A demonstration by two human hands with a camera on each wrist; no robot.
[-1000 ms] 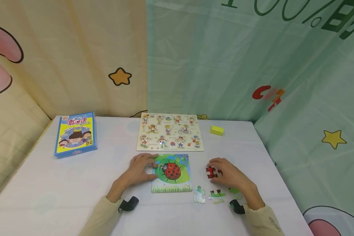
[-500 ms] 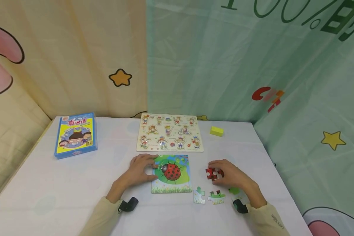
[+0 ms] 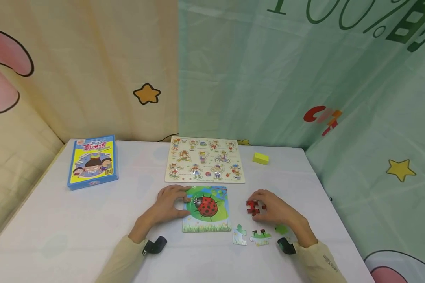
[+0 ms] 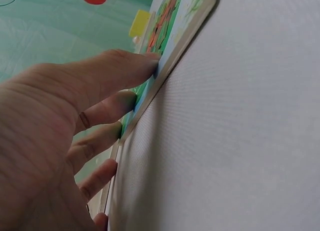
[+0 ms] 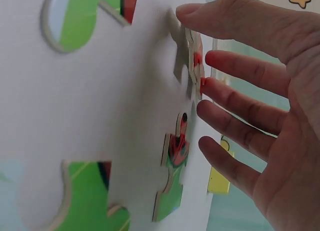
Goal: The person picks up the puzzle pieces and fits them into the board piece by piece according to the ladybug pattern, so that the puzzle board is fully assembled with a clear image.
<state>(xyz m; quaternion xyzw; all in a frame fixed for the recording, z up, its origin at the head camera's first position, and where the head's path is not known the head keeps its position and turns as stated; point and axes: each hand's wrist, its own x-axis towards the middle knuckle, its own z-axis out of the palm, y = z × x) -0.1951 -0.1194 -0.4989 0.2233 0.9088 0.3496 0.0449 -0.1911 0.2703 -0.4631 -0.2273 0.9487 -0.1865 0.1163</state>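
Observation:
In the head view, my left hand point(image 3: 167, 204) rests at the left edge of a square ladybug puzzle point(image 3: 207, 220). In the left wrist view, its thumb and fingertips touch the edge and top of that puzzle, the fingers spread and loosely bent. To the right, my right hand point(image 3: 276, 208) pinches a red puzzle piece point(image 3: 252, 208) between thumb and fingers. In the right wrist view that piece point(image 5: 196, 61) is seen edge-on, off the table, above its shadow. Beneath the hand lies a red-and-green piece point(image 5: 176, 151).
Loose pieces lie nearest me: a pale one point(image 3: 239, 236), a green one point(image 3: 261, 237) and another green one point(image 3: 281, 229) partly behind the right wrist. Behind stand a peg board point(image 3: 205, 177) with figures, a yellow block point(image 3: 260, 158) and a blue box point(image 3: 93, 161).
My right hand shifts slightly, first lower, then back up and a little left, with the red piece tilting a little in its fingers. My left hand stays on the puzzle.

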